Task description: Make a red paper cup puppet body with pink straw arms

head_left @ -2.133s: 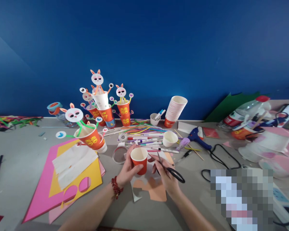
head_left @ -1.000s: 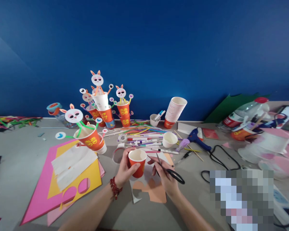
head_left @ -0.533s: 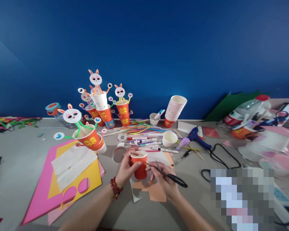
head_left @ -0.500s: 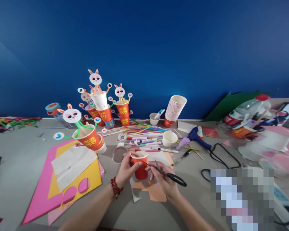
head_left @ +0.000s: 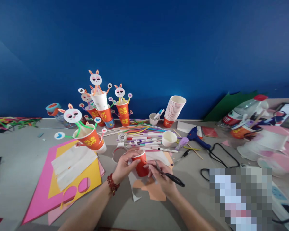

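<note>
A red paper cup (head_left: 141,167) with a white rim stands in front of me, tilted a little to the left. My left hand (head_left: 126,165) is wrapped round its left side and rim, a beaded bracelet on that wrist. My right hand (head_left: 162,176) grips black-handled scissors (head_left: 174,179) by the blades, the handles pointing down to the right. One blade tip is at the cup's right wall; whether it pierces the wall I cannot tell. Beneath the cup lie orange paper scraps (head_left: 158,191) and white paper.
Rabbit-decorated cups (head_left: 123,112) stand at the back left, above pink and yellow card sheets (head_left: 96,175). Markers, a small white cup (head_left: 169,138), a blue glue gun (head_left: 195,136) and a cup stack (head_left: 175,109) lie beyond my hands. A black cord (head_left: 225,157) runs along the right.
The red cup has tipped slightly, its rim leaning left. My left hand has shifted a little left with it, and the scissors tip stays by the cup's right wall.
</note>
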Motion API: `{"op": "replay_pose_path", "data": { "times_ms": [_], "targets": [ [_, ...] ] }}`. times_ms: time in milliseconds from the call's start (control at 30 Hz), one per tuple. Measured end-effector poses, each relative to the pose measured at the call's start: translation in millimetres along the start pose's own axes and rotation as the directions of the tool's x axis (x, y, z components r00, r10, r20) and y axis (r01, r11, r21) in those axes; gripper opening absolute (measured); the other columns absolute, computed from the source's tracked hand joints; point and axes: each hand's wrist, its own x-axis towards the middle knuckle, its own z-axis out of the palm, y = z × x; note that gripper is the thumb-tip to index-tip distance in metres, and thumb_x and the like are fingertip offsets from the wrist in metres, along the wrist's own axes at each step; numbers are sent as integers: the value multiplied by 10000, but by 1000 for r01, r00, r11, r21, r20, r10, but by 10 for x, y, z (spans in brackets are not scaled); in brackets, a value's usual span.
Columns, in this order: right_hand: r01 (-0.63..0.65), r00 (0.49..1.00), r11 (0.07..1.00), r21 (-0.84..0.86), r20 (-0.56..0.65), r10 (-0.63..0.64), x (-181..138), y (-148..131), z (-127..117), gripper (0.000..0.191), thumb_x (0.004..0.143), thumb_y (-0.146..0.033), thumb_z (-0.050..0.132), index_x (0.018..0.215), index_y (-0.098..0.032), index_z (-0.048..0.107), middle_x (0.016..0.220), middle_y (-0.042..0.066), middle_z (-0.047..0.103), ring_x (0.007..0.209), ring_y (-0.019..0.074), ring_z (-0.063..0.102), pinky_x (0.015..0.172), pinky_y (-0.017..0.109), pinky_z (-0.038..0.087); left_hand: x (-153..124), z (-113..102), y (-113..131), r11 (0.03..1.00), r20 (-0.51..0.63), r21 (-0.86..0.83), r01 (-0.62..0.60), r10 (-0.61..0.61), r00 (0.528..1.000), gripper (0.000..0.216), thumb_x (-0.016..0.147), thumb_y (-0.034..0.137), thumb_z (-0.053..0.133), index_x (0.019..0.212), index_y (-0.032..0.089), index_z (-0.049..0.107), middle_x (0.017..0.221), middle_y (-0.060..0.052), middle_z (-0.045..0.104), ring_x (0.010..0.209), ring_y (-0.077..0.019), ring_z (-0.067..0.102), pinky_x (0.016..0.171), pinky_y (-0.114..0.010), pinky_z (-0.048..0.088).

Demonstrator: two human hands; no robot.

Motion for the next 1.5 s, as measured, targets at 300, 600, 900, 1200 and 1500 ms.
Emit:
{"op": "replay_pose_path", "data": {
  "times_ms": [300, 600, 900, 1200, 1500],
  "targets": [
    [34, 999, 999, 9, 12, -34, -14, 0, 13, 194, 960, -359, 565, 1072, -248, 678, 915, 30, 733, 666, 148, 675, 653, 253, 558, -24, 43, -15, 990, 52, 108, -85, 80, 995, 166, 909, 332, 617, 961, 194, 693, 1214, -123, 685, 1231, -295, 578, 1057, -445, 446],
    [55, 998, 993, -107, -24, -58, 4, 17, 22, 199, 971, -356, 547, 995, -224, 693, 874, 45, 739, 691, 168, 695, 666, 258, 554, -74, 128, -9, 983, -36, 181, -32, 39, 999, 187, 933, 309, 586, 976, 176, 709, 944, -71, 748, 866, -201, 690, 788, -292, 548],
    [116, 992, 987, -109, -38, -121, -5, 0, 31, 184, 969, -321, 544, 985, -221, 698, 841, 49, 744, 717, 190, 719, 688, 279, 575, -70, 130, 37, 956, -29, 276, -98, 110, 993, 127, 924, 255, 606, 932, 218, 727, 923, -26, 771, 920, -194, 695, 1122, -423, 354],
    [159, 986, 974, -164, -30, -166, -12, -47, 18, 173, 971, -299, 535, 965, -232, 694, 816, 29, 749, 707, 175, 722, 686, 265, 574, -80, 123, 52, 944, -20, 292, -153, 166, 986, 123, 921, 229, 604, 926, 223, 727, 958, -50, 764, 962, -213, 692, 1090, -449, 396],
    [197, 977, 965, -175, -41, -207, -10, -126, 16, 179, 967, -288, 528, 946, -229, 695, 850, 41, 758, 700, 177, 722, 661, 266, 586, -104, 151, 81, 929, -28, 320, -185, 204, 979, 124, 920, 239, 605, 930, 207, 725, 953, -64, 769, 935, -211, 703, 1044, -418, 435]
  ]
}}
